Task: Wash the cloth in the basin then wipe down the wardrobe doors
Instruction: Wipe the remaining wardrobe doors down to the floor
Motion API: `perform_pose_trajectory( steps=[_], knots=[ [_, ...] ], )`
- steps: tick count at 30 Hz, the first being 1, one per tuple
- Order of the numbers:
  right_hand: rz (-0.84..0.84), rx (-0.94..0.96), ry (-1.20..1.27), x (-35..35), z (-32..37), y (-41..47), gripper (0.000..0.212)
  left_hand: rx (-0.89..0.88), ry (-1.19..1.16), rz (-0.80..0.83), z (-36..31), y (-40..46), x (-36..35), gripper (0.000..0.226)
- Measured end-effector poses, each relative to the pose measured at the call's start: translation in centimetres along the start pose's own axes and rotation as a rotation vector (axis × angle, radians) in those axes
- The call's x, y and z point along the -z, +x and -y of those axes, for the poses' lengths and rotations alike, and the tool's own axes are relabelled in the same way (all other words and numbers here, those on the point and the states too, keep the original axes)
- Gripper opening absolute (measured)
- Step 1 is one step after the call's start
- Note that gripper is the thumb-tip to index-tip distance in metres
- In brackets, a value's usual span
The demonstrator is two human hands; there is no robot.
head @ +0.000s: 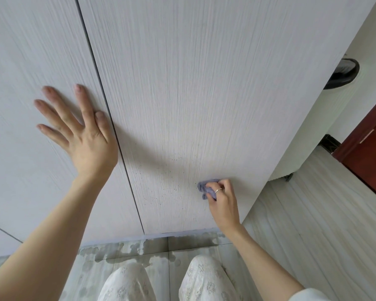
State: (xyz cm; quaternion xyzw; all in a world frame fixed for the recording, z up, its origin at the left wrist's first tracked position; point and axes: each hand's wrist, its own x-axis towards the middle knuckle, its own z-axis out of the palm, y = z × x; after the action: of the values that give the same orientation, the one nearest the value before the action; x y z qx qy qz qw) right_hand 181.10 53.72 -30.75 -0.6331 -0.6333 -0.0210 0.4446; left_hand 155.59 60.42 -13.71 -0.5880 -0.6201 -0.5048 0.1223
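Fingers of your right hand point(223, 199) curl round the bunched purple cloth point(205, 187), a tight grip pressing it against the lower part of the right wardrobe door point(193, 94). Small dark specks dot the panel just left of the cloth, so judge the next strokes leftward and overlap them; a flatter cloth would likely cover more. Your left hand point(83, 131) lies flat with fingers spread on the left door point(30, 51), holding nothing, beside the seam between the doors. Near you, wet patches point(126, 250) mark the floor tiles by your knees point(204, 276), a slip risk. A dark shoe point(341, 73) and a red-brown door point(367, 148) sit far right, well apart.
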Motion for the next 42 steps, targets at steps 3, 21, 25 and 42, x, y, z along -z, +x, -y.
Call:
perform_pose_trajectory(
  steps=[3, 21, 25, 42],
  knots=[
    [-0.150, 0.105, 0.083, 1.8, 3.4, 2.9, 0.020, -0.002, -0.005, -0.004, 0.0, 0.0, 0.0, 0.052],
    [-0.211, 0.257, 0.135, 1.1, 7.9, 5.2, 0.019, -0.003, 0.030, 0.009, 0.4, 0.0, -0.3, 0.053],
    [-0.417, 0.208, 0.211, 2.1, 11.0, 8.6, 0.023, -0.006, 0.019, 0.032, 0.5, 0.0, 0.0, 0.053],
    [-0.354, 0.288, 0.226, -0.7, 13.9, 7.9, 0.024, -0.094, 0.023, 0.112, 3.6, -2.3, 0.1, 0.049]
  ],
)
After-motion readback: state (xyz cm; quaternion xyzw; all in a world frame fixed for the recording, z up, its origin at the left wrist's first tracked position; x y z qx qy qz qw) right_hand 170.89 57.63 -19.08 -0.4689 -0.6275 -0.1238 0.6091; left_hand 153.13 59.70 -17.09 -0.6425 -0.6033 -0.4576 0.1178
